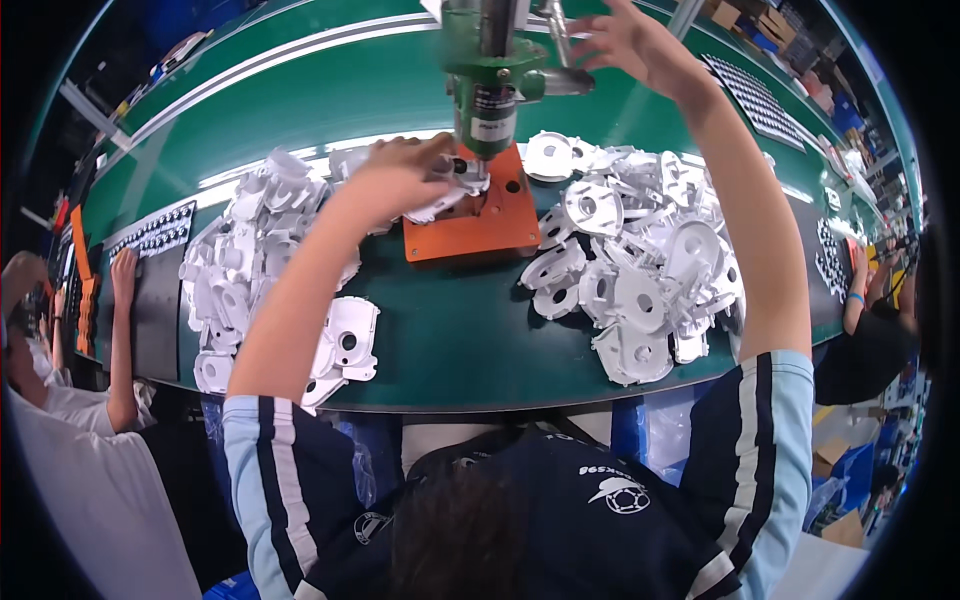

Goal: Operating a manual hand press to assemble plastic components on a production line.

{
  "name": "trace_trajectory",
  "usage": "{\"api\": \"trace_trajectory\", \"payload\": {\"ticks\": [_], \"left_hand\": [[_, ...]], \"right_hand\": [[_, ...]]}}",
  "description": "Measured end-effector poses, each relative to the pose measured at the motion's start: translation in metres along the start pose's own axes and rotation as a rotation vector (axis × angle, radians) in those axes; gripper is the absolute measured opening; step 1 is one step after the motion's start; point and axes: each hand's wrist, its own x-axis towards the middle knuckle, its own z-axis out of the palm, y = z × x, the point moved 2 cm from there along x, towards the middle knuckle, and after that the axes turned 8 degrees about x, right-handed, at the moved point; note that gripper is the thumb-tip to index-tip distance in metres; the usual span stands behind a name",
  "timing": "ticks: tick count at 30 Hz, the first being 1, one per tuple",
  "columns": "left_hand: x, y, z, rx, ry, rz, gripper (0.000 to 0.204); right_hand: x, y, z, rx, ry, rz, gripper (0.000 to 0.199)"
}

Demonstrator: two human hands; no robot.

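My left hand (398, 180) is closed on the edge of a white plastic housing part (436, 207). It holds the part at an orange fixture block (470, 236), under the tip of a green press (490, 105). My fingers partly hide the part, so how it sits on the block is unclear. My right hand (640, 50) is raised beside the metal lever (557, 32) of the press, fingers spread apart. I cannot tell whether its fingertips touch the lever.
Heaps of white plastic parts lie left (235, 270) and right (640, 270) of the block on the green work surface (450, 340). Trays of small dark-and-white pieces stand at far left (160, 230) and far right (755, 100). Co-workers' arms (122, 300) reach in at both sides.
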Motion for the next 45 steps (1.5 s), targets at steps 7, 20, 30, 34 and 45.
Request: {"api": "trace_trajectory", "payload": {"ticks": [7,20,30,34,45], "left_hand": [[-0.005,0.003,-0.017,-0.158,-0.123,-0.028,0.044],[-0.020,-0.065,-0.021,-0.385,-0.111,-0.228,0.026],[0.051,-0.184,0.008,0.152,0.298,-0.146,0.035],[0.094,-0.237,0.049,0.442,0.509,0.165,0.037],[0.090,-0.253,0.070,0.269,0.344,-0.168,0.031]], "right_hand": [[-0.087,0.060,-0.140,-0.178,0.245,-0.222,0.045],[-0.241,0.210,-0.322,-0.729,0.934,-0.243,0.030],[-0.195,0.247,-0.395,-0.829,1.216,0.370,0.069],[-0.196,0.256,-0.445,-0.664,1.270,0.493,0.055],[-0.220,0.285,-0.494,0.039,1.122,0.448,0.016]]}}
